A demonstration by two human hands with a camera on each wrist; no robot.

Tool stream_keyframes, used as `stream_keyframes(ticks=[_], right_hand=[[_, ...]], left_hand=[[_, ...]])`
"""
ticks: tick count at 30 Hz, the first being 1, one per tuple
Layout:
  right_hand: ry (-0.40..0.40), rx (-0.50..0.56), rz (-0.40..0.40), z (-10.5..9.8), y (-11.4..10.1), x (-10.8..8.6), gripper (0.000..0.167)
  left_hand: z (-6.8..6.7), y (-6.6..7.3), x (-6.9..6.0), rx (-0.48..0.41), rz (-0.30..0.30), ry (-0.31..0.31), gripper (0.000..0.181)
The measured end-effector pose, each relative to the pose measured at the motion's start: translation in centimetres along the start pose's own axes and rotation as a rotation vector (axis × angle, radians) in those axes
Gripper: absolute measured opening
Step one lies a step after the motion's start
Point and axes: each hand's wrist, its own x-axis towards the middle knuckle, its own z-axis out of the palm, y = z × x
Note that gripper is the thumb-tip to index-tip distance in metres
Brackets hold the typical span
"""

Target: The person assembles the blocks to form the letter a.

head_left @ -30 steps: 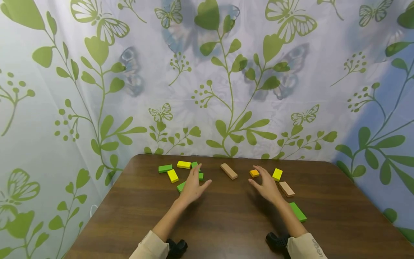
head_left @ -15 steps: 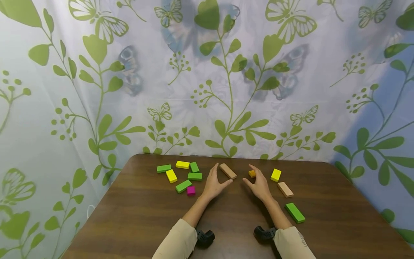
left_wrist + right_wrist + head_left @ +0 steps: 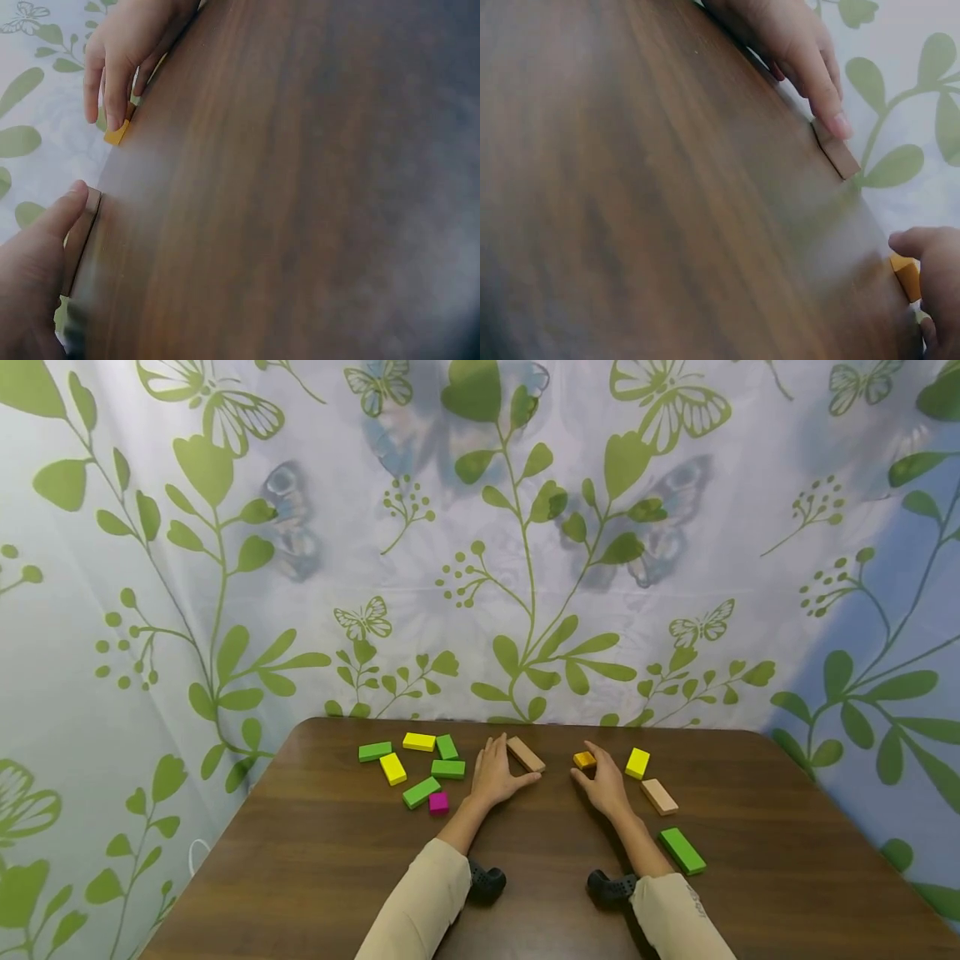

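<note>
My left hand [image 3: 495, 778] is beside a plain wooden block [image 3: 527, 755] at the table's back middle. Its fingers lie along the block's left side, and the thumb reaches out near the block's front end. In the right wrist view the thumb overlaps that wooden block [image 3: 838, 156]; contact cannot be told. My right hand [image 3: 607, 787] is at a small orange block [image 3: 584, 760], which sits between the spread thumb and forefinger. Part of the orange block [image 3: 906, 277] is hidden behind this hand in the right wrist view. Neither hand visibly grips a block.
Left on the brown table [image 3: 337, 868] lie several green and yellow blocks, among them a green block [image 3: 422, 792], plus a magenta block [image 3: 438, 802]. To the right are a yellow block [image 3: 637, 763], another wooden block [image 3: 660, 797] and a green block [image 3: 682, 850]. A patterned curtain [image 3: 420, 568] hangs behind.
My left hand has moved right, from over the green blocks to the wooden block, uncovering the magenta block. My right hand has shifted slightly left, closer round the orange block.
</note>
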Motion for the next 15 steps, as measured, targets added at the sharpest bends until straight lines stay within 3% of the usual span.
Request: stream_keyframes(ticks=[7, 15], right_hand=[[-0.007, -0.064, 0.039, -0.03, 0.25, 0.21, 0.056], [0.05, -0.087, 0.038, 0.14, 0.37, 0.14, 0.047]], left_hand=[[0.18, 0.09, 0.6, 0.065, -0.015, -0.045, 0.098], [0.28, -0.1, 0.82, 0.114, 0.013, -0.052, 0.093]])
